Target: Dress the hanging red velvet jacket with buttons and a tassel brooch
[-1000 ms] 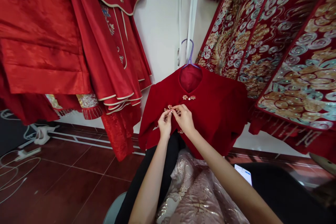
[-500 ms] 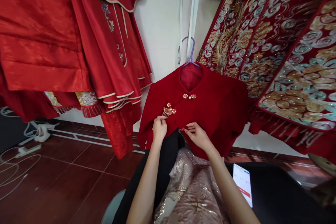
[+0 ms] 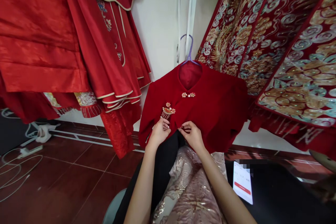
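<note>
A dark red velvet jacket (image 3: 215,108) hangs in front of me on a purple hanger (image 3: 189,51). It has a pearl clasp (image 3: 188,95) at the neck and a gold tasselled clasp (image 3: 167,111) lower down. My left hand (image 3: 159,132) pinches the jacket's front edge just below the tasselled clasp. My right hand (image 3: 192,133) pinches the fabric at a third small clasp beside it. Both hands are closed on the cloth.
Red satin garments (image 3: 78,42) hang at the left, heavily embroidered red and gold robes (image 3: 275,42) at the right. Pink brocade fabric (image 3: 194,189) lies on my lap. A phone (image 3: 243,186) rests on a black surface at my right. White cables (image 3: 18,161) trail on the tiled floor.
Both hands dropped from the tasselled clasp to the lower front of the jacket, then drew closer together. The tasselled clasp now hangs free.
</note>
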Demonstrator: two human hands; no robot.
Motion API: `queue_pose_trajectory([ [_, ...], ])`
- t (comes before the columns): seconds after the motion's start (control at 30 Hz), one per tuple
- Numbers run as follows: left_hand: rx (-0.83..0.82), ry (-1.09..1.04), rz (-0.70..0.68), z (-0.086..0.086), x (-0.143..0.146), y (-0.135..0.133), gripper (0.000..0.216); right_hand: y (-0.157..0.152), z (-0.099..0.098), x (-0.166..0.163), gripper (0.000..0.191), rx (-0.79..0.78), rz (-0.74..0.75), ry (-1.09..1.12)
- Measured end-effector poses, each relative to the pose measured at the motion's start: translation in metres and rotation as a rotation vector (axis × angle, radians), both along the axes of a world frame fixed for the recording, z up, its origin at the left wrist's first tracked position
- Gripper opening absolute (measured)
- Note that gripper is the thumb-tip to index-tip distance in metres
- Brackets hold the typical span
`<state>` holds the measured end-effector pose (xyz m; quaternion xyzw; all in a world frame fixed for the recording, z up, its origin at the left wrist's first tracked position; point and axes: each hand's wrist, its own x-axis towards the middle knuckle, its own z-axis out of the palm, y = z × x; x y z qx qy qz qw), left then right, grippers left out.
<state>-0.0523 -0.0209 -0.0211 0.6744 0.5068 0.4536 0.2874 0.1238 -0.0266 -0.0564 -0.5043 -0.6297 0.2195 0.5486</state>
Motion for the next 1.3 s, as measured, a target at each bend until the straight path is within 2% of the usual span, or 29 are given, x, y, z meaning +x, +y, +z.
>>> queue_pose_trajectory([
  [0.17,0.072,0.206,0.001,0.006,0.003,-0.009,0.015,-0.001,0.004,-0.001,0.021,-0.037,0.082,0.087],
  [0.3,0.019,0.118,-0.03,0.011,0.004,-0.011,0.014,0.001,0.012,0.015,0.026,-0.109,0.106,0.11],
  [0.4,-0.036,0.006,-0.019,0.01,0.009,-0.009,0.015,-0.006,0.027,0.03,0.029,-0.194,0.179,0.089],
  [0.5,-0.024,-0.065,0.045,0.002,0.02,-0.008,0.016,-0.018,0.044,0.031,0.028,-0.237,0.317,0.063],
  [0.63,0.169,0.005,0.228,-0.014,0.034,-0.01,0.023,-0.029,0.052,0.01,0.025,-0.153,0.418,-0.004],
  [0.7,0.223,0.025,0.259,-0.019,0.035,-0.01,0.021,-0.026,0.046,-0.001,0.029,-0.099,0.376,-0.003],
  [0.9,0.211,-0.102,0.256,-0.022,0.031,-0.003,0.008,-0.008,0.014,-0.013,0.042,-0.015,0.119,-0.023],
  [1.0,0.195,-0.113,0.232,-0.02,0.029,-0.003,0.009,-0.006,0.009,-0.014,0.042,0.01,0.117,-0.013],
  [1.17,0.136,-0.19,0.137,-0.017,0.024,-0.004,0.013,-0.009,0.011,-0.017,0.039,0.038,0.107,0.028],
  [1.3,0.116,-0.246,0.111,-0.018,0.021,-0.004,0.016,-0.011,0.011,-0.022,0.037,0.067,0.103,0.067],
])
